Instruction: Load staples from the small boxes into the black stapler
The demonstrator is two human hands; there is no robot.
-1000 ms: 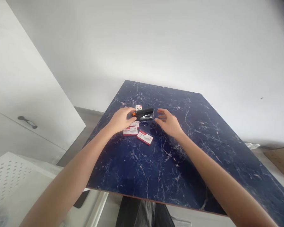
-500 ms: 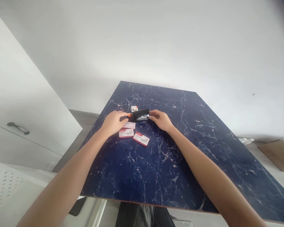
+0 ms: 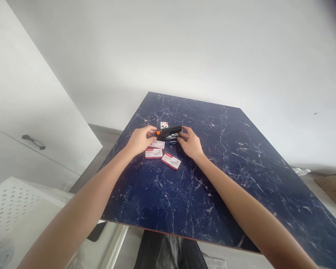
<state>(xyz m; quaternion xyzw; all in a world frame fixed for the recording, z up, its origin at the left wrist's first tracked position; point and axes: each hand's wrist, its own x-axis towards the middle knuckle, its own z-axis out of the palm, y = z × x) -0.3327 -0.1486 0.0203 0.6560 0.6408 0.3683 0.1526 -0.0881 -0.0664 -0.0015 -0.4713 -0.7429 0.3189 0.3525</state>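
Stapler [image 3: 171, 130] lies crosswise on the tabletop [image 3: 168, 198], nearer the left edge than the right and well in from the near edge, about midway between the person's arms; that spot probably lets both hands reach it evenly. Left hand [image 3: 138, 141] has its grip clamped on the orange-marked end, fingers on the far side, thumb on the near: likely to steady that end. Right hand [image 3: 192, 145] has its grip closed about the other end, forefinger high at the black upper arm, thumb low on the near side; a spread that would suit control of upper arm and base together. Bright metal shows between those two parts. Whether the base bears on the tabletop or is held just off it, cannot tell. Far box [image 3: 164, 124] sits behind the stapler, toward the far edge, partly hidden by it. On the near side, three flat boxes, red and white: upper box [image 3: 158, 144] by the left thumb, its left part covered; middle box [image 3: 154, 154] just nearer the near edge; skewed box [image 3: 171, 162] to the right, turned at an angle. All lie outside the hold, so the stapler's ends seem free to the fingers.
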